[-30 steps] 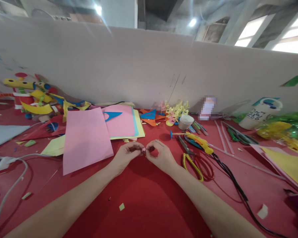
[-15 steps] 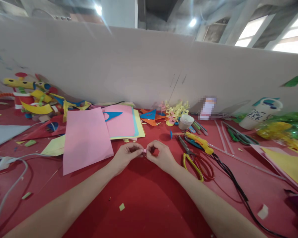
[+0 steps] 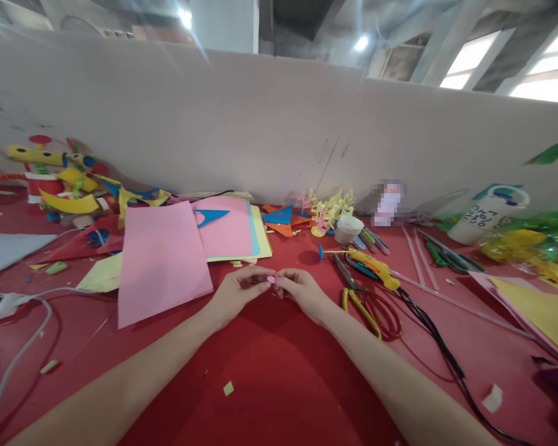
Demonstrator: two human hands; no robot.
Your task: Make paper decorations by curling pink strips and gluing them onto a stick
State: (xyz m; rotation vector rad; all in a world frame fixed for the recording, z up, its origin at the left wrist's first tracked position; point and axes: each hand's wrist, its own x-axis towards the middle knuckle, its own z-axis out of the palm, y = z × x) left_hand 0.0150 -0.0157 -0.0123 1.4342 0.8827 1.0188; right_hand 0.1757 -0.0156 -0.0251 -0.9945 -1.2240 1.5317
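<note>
Hands (image 3: 235, 292) bare, fingers (image 3: 256, 271) slim; forearms (image 3: 144, 375) uncovered, tapering toward wrists (image 3: 214, 314).

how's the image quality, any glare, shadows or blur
In the head view, glare streaks spread from the left ceiling light; in the head view, soft shadow darkens the near table; in the head view, a pixelated patch hides detail, and the pink bit is too small to read clearly.

Left fingers (image 3: 260, 288) and right fingers (image 3: 287, 284) apparently pinch a pink piece (image 3: 271, 279).
</note>
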